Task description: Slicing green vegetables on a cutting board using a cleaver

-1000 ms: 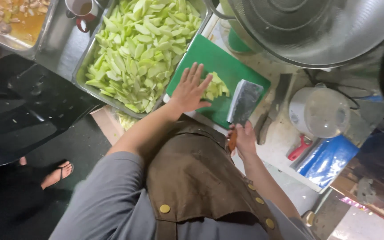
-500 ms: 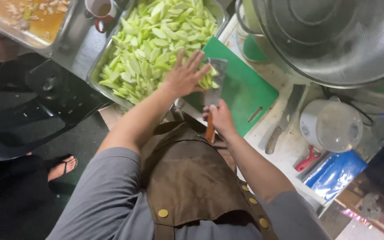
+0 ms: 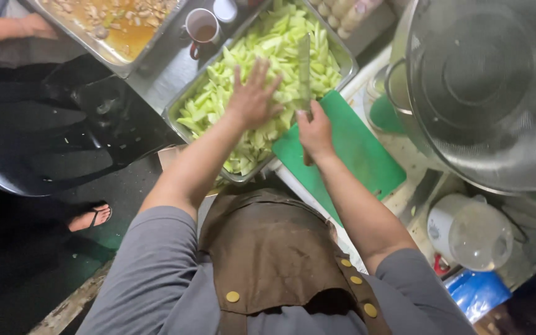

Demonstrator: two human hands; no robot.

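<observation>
Head view, looking straight down over the person's shoulders and brown apron [image 3: 268, 248].

Left hand [image 3: 254, 99]: upper centre of frame, fingers spread wide, palm down on the pile of pale green vegetable pieces [image 3: 262, 68]. The pieces fill a rectangular metal tray [image 3: 178, 111] that runs diagonally from centre towards the upper right.

Right hand [image 3: 315, 131]: just right of the left hand, centre of frame, fingers curled tight around the handle of a knife [image 3: 305, 71]. The blade points up-frame and lies over the vegetable pieces near the tray's right edge. The hand itself sits at the upper left corner of a green cutting board [image 3: 355, 149]; the board's surface is bare where it shows, and it touches or nearly touches the tray's lower right edge.

Surroundings:
- Upper right: large metal colander or bowl [image 3: 485, 80], taking up most of that corner.
- Lower right: white jar with a clear lid [image 3: 469, 232], below the board; something blue [image 3: 479, 291] beneath it, too blurred to identify.
- Upper left: second metal tray holding a brownish broth with pieces in it [image 3: 116, 25]; another person's forearm [image 3: 7, 28] rests beside it at the frame's edge.
- Between the two trays, top centre: a mug [image 3: 203, 31].
- Left side, mid-height: a sandalled foot [image 3: 91, 217] on the dark floor.
</observation>
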